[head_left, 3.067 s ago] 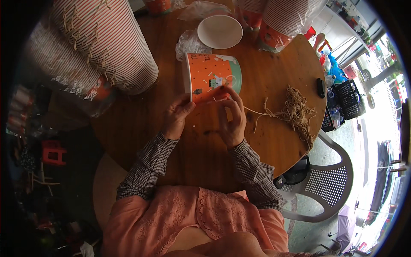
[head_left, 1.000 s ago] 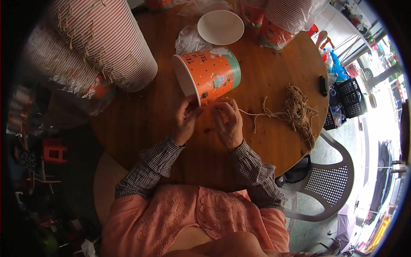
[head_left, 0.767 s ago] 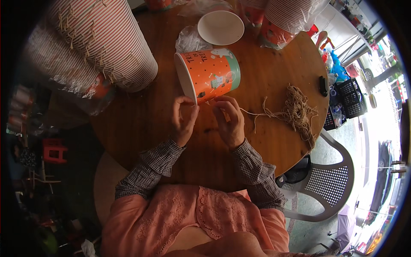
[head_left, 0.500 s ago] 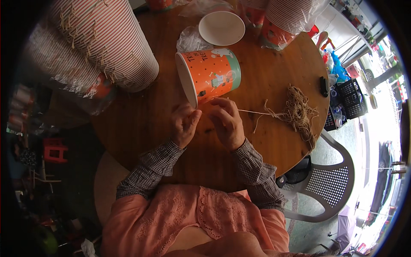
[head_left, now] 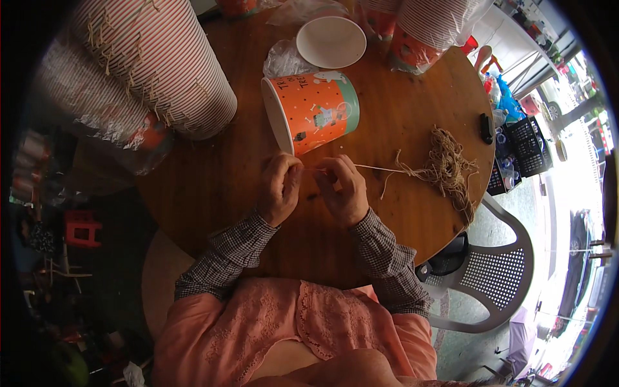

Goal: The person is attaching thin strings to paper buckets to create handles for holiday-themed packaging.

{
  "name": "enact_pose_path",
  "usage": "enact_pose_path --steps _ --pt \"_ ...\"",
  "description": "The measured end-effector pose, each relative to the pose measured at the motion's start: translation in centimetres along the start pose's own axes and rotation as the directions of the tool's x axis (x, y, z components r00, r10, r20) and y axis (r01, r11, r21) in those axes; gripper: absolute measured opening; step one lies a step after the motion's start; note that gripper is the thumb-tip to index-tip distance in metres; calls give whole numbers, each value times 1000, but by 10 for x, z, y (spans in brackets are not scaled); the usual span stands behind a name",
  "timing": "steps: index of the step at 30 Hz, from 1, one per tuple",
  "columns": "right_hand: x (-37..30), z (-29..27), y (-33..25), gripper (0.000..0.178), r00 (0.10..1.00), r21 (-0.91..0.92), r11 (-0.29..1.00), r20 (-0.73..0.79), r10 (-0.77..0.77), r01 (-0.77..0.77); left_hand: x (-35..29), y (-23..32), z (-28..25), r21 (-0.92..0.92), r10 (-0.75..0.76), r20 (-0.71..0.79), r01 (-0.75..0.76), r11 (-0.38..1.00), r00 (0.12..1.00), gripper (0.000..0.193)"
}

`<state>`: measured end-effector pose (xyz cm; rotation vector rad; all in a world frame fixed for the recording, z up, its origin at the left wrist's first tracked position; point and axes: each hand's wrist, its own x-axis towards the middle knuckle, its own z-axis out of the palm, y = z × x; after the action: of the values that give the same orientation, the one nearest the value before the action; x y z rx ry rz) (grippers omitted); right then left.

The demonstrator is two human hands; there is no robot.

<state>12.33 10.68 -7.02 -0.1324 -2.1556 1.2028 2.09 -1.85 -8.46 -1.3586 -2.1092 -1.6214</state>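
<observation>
An orange and green paper bucket [head_left: 316, 116] with cartoon figures lies on its side on the table, its white-rimmed mouth turned left. Just on the near side of it, my left hand [head_left: 278, 188] and my right hand [head_left: 343, 190] face each other with fingertips pinched. Between them runs a short, faint length of string. From my right hand the tan string [head_left: 377, 168] stretches rightward to a loose, tangled bundle of twine [head_left: 448, 164]. My fingers hide the string's end. Neither hand appears to grip the bucket.
Tall stacks of nested paper buckets [head_left: 187, 77], with twine pieces hanging on them, rise at left. A white-lined bucket [head_left: 331, 42] stands beyond, beside crumpled clear plastic [head_left: 288, 59]. More wrapped buckets [head_left: 422, 39] stand far right. A small black object [head_left: 486, 128] lies near the edge; a grey chair [head_left: 496, 277] stands beyond it.
My right fingers have drawn back slightly from the bucket's side toward me. Both hands remain pinched close together, and the string bundle stays put.
</observation>
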Motion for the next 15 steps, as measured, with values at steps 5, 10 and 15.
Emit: enact_pose_path --steps 5,10,15 --pt "-1 -4 2 12 997 -21 997 -17 -76 75 1 4 -2 46 78 9 -79 996 997 6" --pt "-1 -5 -2 10 999 8 1000 -38 -29 29 5 9 -5 187 235 21 -235 954 972 7" --pt "-1 -6 1 10 1000 19 1000 -18 13 -12 5 12 -9 182 241 52 -247 952 969 7"
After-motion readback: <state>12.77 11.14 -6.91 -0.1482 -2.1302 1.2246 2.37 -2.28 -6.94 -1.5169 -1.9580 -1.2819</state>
